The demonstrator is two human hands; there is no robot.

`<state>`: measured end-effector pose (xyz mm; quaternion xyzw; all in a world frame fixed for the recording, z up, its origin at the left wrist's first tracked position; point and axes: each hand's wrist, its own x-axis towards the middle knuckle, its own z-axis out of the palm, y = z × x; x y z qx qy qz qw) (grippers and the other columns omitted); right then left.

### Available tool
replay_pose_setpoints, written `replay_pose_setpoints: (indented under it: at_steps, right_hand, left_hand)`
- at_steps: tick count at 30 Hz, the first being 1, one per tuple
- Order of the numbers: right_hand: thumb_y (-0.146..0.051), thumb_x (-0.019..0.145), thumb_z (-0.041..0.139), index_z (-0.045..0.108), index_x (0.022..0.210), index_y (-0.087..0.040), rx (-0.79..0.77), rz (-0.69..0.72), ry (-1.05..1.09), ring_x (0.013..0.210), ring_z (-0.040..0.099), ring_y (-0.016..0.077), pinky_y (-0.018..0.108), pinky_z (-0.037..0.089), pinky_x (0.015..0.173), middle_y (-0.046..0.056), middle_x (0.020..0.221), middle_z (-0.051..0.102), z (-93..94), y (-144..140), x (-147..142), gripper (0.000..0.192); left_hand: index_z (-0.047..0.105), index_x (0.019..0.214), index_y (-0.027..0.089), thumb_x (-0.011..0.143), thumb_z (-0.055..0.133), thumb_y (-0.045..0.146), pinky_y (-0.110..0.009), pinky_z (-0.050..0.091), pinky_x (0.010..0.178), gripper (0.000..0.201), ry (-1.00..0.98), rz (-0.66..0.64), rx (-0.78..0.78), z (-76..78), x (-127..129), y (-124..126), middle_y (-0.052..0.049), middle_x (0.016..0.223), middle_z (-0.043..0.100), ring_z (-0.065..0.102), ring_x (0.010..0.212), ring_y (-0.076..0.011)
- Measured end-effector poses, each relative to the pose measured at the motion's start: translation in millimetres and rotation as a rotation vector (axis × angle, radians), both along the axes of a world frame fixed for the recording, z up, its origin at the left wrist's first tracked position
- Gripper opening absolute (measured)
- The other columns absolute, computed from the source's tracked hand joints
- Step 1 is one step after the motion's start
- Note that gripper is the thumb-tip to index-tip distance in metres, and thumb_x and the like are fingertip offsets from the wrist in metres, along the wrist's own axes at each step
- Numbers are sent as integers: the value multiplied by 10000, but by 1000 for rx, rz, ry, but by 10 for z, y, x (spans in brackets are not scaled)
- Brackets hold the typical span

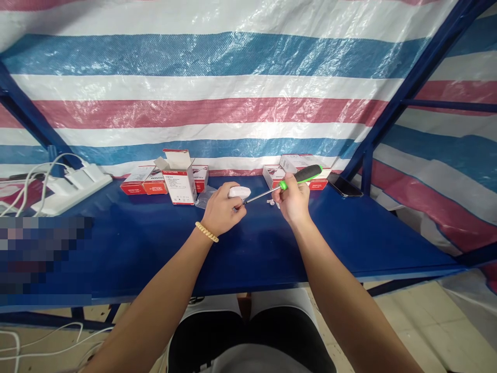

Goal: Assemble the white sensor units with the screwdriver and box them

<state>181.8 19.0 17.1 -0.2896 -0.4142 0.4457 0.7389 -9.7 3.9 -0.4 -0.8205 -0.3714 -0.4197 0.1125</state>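
My left hand (222, 210), with a beaded bracelet on its wrist, is closed around a small white plastic device (239, 192) above the blue table. In my right hand (294, 201) is a screwdriver (308, 174) with a green and black handle. Its metal shaft slants down to the left, and the tip reaches the fingers of my left hand beside the device. Whether the tip touches a screw is hidden. Small white pieces (272, 202) lie on the table just left of my right hand. Behind my left hand is a clear plastic bag (204, 197).
An opened white and red box (180, 182) stands upright among several flat boxes (136, 178). More boxes (274, 174) lie behind my right hand. A phone (345, 185) rests at the right, a power strip (73, 192) with plugs at the left. Striped sheeting (217, 111) hangs behind the blue table (252, 259).
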Motion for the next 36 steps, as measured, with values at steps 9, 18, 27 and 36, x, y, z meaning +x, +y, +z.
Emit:
replay_pose_setpoints:
  at_steps: [9, 18, 27, 36]
  right_hand:
    - [-572, 737, 686, 426, 560, -210, -2, -67, -87, 291, 410, 68, 188, 285, 282, -62, 358, 454, -18, 9, 7, 479]
    - [-605, 760, 644, 403, 549, -211, -21, -86, -89, 253, 393, 70, 188, 253, 256, -50, 343, 470, 13, -38, -40, 508]
    - [-594, 790, 611, 354, 550, -220, -83, -190, 159, 253, 358, 65, 193, 242, 270, -80, 337, 407, 125, 8, 109, 513]
    - [-595, 811, 587, 354, 551, -215, -124, -233, 213, 271, 345, 56, 193, 245, 285, -82, 353, 400, 180, -18, 145, 516]
  left_hand:
    - [601, 578, 167, 772, 620, 197, -323, 521, 784, 197, 11, 17, 23, -1, -7, 4, -93, 1165, 576, 622, 937, -197]
    - [675, 684, 176, 771, 674, 291, -339, 533, 805, 144, 64, 45, 38, -11, -4, 5, -104, 1178, 580, 618, 993, -228]
    - [641, 638, 176, 805, 525, 87, -370, 504, 826, 222, 149, 46, 74, -12, -75, 40, -90, 1184, 585, 576, 1048, -233]
    - [560, 560, 155, 815, 508, 83, -388, 485, 800, 270, 131, -75, 229, -26, -59, 48, -123, 1223, 607, 599, 1066, -241]
